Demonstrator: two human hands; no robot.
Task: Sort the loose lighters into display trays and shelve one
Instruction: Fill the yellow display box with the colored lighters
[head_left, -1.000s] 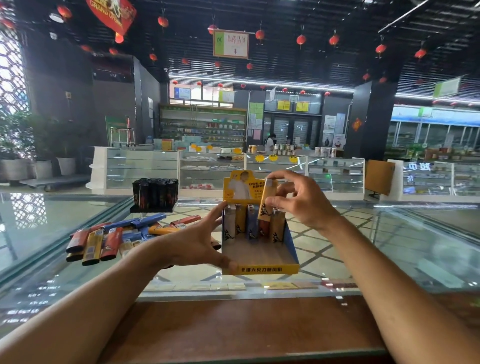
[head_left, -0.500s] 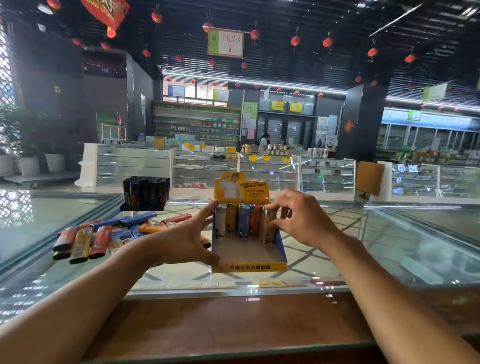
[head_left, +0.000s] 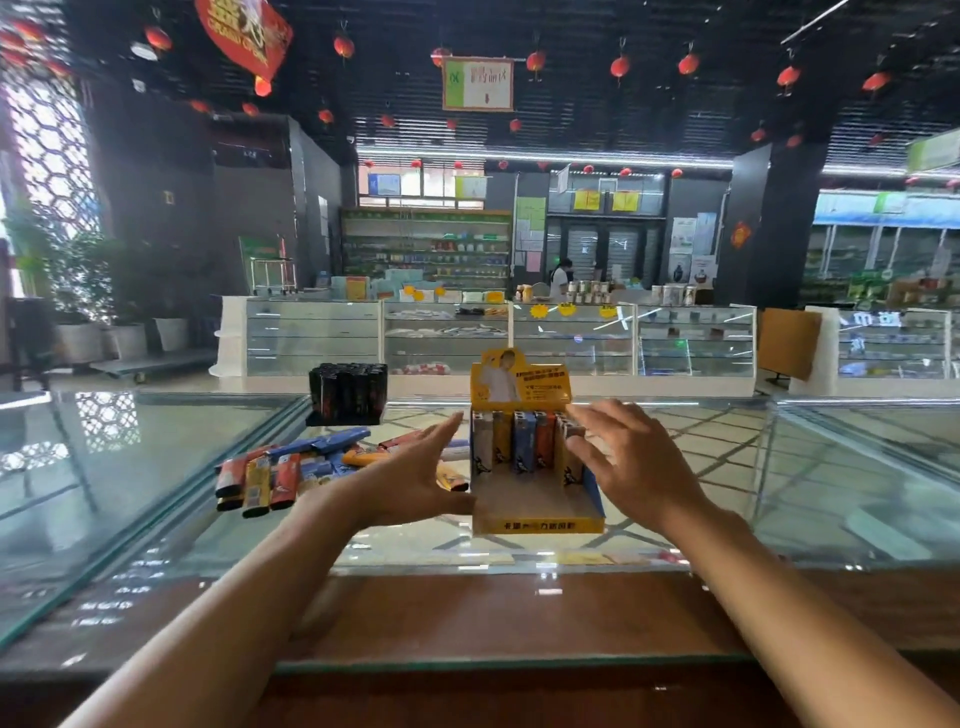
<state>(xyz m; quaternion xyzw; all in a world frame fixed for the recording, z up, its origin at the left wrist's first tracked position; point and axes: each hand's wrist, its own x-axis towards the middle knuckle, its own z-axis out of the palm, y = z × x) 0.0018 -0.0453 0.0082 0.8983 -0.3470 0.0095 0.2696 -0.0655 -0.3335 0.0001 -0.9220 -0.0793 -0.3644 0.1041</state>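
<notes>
Loose lighters (head_left: 291, 470) left of yellow tray (head_left: 537, 512), black tray (head_left: 348, 392) behind; both hands' fingers (head_left: 587, 415) spread, empty.

You've got a yellow cardboard display tray (head_left: 537, 499) upright near the desk's front edge, centre, w/ five lighters (head_left: 524, 441) standing along its back row. Loose lighters (head_left: 291, 470) lie flat in a heap left of it; a black full tray (head_left: 348, 392) sits behind them.
</notes>
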